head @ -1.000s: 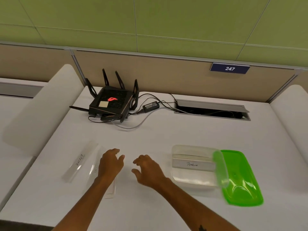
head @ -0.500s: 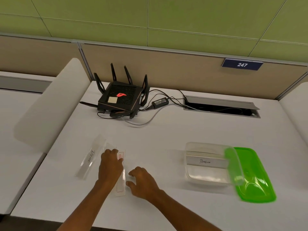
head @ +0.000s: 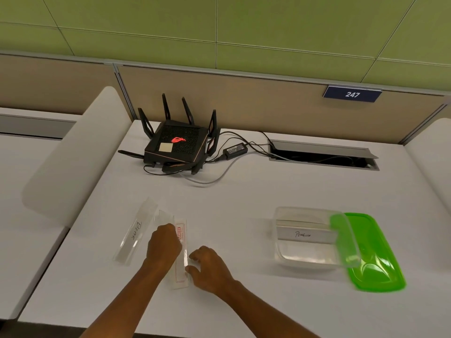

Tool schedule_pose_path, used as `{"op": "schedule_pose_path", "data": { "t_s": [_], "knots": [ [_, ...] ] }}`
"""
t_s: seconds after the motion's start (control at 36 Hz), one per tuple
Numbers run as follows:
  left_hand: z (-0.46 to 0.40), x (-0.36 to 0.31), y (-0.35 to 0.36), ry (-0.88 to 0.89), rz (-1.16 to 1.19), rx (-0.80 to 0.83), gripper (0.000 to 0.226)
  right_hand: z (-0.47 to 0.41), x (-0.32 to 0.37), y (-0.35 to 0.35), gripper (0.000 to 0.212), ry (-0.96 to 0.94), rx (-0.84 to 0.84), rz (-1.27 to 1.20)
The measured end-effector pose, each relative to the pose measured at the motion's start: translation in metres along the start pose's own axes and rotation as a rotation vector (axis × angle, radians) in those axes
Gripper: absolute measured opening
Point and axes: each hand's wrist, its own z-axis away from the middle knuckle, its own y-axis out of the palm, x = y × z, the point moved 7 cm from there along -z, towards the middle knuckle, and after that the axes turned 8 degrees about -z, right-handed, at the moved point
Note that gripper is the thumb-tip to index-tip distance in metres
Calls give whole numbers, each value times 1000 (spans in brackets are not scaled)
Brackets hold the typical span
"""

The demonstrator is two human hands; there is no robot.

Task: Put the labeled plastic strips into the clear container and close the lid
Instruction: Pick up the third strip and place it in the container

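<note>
The room is being bounded at 12 o'clock by a green panelled wall (head: 268, 32) above a tan partition (head: 244, 101), on which a blue plate reading "247" (head: 352, 94) is being carried. The white desk (head: 244, 191) is being flanked by rounded white dividers (head: 73, 154) and is being interrupted at 1 o'clock by an open cable slot (head: 322, 157). A black router (head: 178, 145) with raised antennas is being displayed at 11 o'clock, cabled to a power brick (head: 235, 150).

At 3 o'clock the clear container (head: 310, 254) is being shown open, its right edge overlapping the green lid (head: 375, 262); a strip labelled "Penguin" (head: 307, 235) is lying inside, long axis running 9 to 3 o'clock.

At 9 o'clock the strip labelled "Bear" (head: 134, 232) is lying flat, long axis running roughly 1 to 7 o'clock. Just beside it, the red-printed strip (head: 181, 264) is lying with its long axis near 12 to 6 o'clock.

The left hand (head: 164, 245) is being pressed, curled, onto the upper part of this strip; whether a grasp is being made cannot be told. The right hand (head: 210, 267) is being held loosely curled, with fingertips (head: 191, 258) at the strip's right edge.
</note>
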Motion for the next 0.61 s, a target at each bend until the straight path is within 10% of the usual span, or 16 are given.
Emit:
{"op": "schedule_pose_path", "data": {
  "t_s": [0.36,0.61],
  "knots": [
    [7,-27,-17,33,120,-72,12,-1,-16,-43,52,139,-210,-414],
    [13,-65,-45,103,438,-127,18,12,-13,-84,37,187,-54,-860]
  ]
}}
